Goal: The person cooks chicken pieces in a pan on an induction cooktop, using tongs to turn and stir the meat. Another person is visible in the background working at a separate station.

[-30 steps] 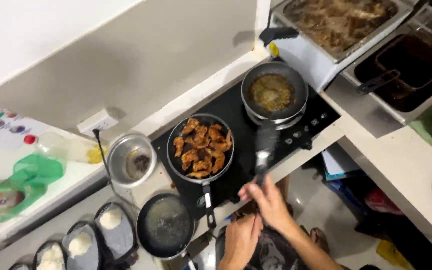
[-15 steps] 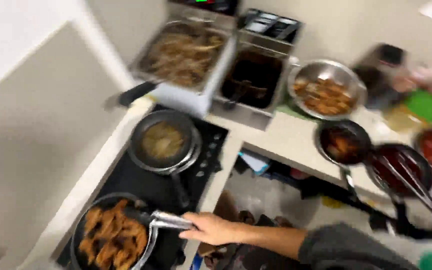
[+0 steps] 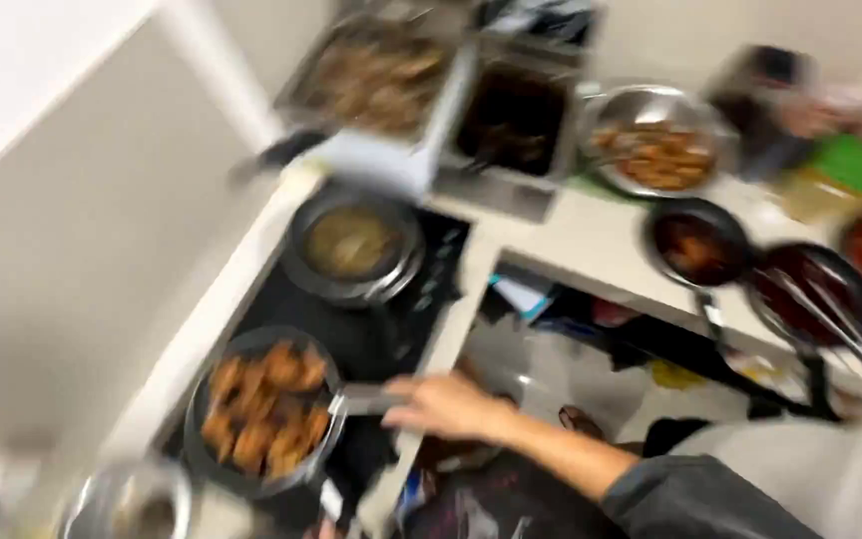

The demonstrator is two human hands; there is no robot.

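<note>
Right now the right hand is wrapped round the handle of the frying pan w/ fried pieces, at the cooktop's front edge (blurry). Second pan sits just behind; open gap to the right. Left hand unseen.

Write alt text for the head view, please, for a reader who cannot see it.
A right hand grips the handle of a frying pan of browned fried pieces on a black cooktop, beside a second pan. Other pans and trays of food stand on the counter; the picture is blurred.
</note>
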